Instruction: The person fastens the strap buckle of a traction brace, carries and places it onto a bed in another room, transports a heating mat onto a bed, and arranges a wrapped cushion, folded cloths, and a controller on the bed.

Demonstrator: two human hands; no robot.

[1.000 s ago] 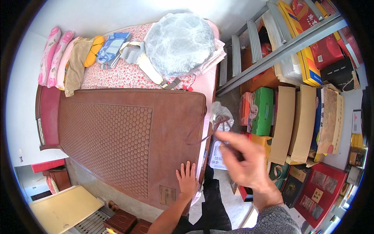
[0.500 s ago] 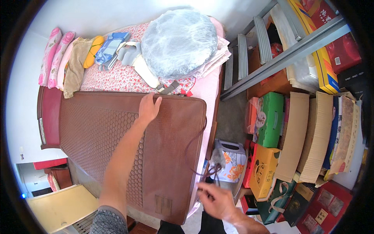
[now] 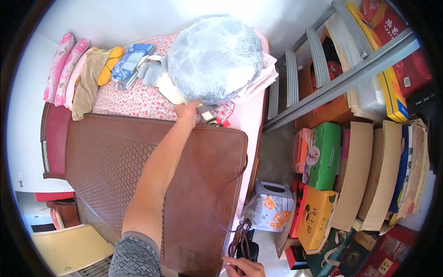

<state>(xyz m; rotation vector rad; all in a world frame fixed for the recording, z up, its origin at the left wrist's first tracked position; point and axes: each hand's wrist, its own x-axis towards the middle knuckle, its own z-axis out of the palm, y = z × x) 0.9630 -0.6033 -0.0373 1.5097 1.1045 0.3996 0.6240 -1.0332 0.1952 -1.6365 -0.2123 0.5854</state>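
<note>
A long brown leather-like mat (image 3: 203, 184) with a honeycomb pattern lies over the near side of the bed. Beyond its far edge my left hand (image 3: 186, 113) has its fingers closed at the end of a white belt (image 3: 170, 90) with a grey strap; its grip is partly hidden. At the bottom edge, partly out of view, my right hand (image 3: 245, 267) pinches a dark purple-brown cord (image 3: 241, 237). The cord hangs in gathered loops and runs up to the mat's right edge.
A large plastic-wrapped round bundle (image 3: 214, 60) sits on the floral sheet (image 3: 143, 101). Folded cloths (image 3: 90, 78) line the bed's left end. To the right stand a metal ladder (image 3: 341, 87), cardboard boxes (image 3: 353, 175) and a purple-grey floral container (image 3: 274, 207).
My left hand has moved from the mat's far edge up and right to the belt. My right hand has dropped lower with the cord. The view has shifted slightly.
</note>
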